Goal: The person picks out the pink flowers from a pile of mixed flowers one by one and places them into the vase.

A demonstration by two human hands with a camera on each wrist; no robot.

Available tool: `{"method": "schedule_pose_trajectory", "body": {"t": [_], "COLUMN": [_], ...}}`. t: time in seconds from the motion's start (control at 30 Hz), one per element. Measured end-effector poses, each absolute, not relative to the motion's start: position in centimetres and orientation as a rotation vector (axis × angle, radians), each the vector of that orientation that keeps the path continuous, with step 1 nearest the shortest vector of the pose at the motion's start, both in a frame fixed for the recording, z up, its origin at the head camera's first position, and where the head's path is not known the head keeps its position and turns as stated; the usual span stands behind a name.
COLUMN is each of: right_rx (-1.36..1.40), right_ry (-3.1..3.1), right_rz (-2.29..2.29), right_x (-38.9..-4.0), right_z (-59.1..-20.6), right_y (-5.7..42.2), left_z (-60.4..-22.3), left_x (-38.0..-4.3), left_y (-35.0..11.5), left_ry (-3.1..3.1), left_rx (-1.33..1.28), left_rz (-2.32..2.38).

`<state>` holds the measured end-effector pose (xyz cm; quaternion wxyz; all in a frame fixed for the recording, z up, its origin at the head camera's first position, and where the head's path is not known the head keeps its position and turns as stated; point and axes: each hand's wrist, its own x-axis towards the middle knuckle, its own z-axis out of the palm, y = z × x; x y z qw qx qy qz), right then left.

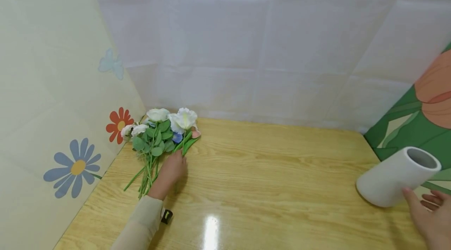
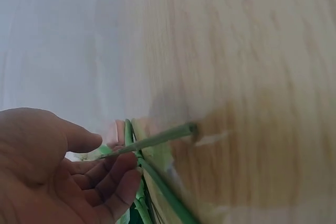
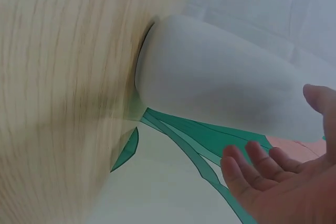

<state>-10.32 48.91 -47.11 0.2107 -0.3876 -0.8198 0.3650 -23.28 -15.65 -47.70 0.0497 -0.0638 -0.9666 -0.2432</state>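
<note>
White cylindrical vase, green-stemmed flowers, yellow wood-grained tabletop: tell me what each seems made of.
White cylindrical vase: probably matte ceramic, by soft shading.
Green-stemmed flowers: possibly plastic and fabric, given smooth, evenly green stems.
Yellow wood-grained tabletop: glossy wood or laminate, by bright reflection.

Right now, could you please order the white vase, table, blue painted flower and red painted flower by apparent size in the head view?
Largest to smallest:
Table, though cut off by the frame
White vase
Blue painted flower
Red painted flower
</note>
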Motion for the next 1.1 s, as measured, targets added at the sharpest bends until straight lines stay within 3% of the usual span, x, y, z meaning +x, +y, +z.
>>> {"method": "schedule_pose_trajectory", "body": {"t": [0.1, 0.4, 1.1], "right_rx": [-1.032, -0.915, -0.814], "right_ry": [-2.300, -2.362, -2.309], "right_rz": [1.039, 1.145, 1.206], "right_x": [-10.8, -10.6, -12.9], "right_z": [-47.7, -42.5, -42.1], "right_y": [50.0, 45.3, 46.3], "left_z": [-47.8, -47.7, -47.3], "left_x": [-23.5, -23.8, -23.6], "left_y": [-15.7, -15.7, -14.6], "left_ry": [-2.944, -2.920, -2.886], "left_rx": [-0.156, -0.108, -0.127], "left_rz": [-0.744, -0.803, -0.764]}}
